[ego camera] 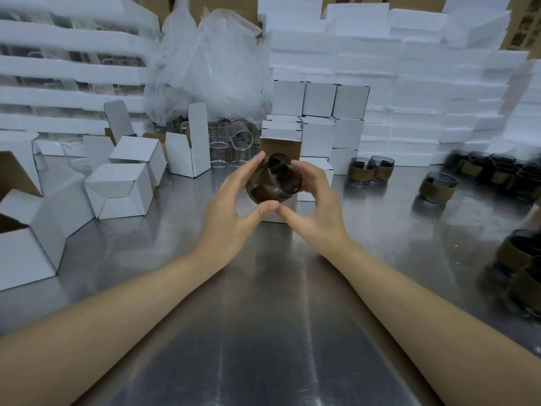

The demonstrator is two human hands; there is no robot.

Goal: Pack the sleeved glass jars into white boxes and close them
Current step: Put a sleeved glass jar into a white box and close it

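jar [273,178] dark glass, ctr of view, tilted, in front of open white box [281,146] | L hand [231,209] + R hand [316,200] both curled round jar, thumb tips nearly meet | more sleeved jars [371,169] at 3 o'clock | empty boxes [117,189] at 9 o'clock, on steel table [263,317]

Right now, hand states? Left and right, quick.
Left hand: holds the sleeved jar, fingers curled round its left side.
Right hand: holds the same jar from the right, above the open white box.
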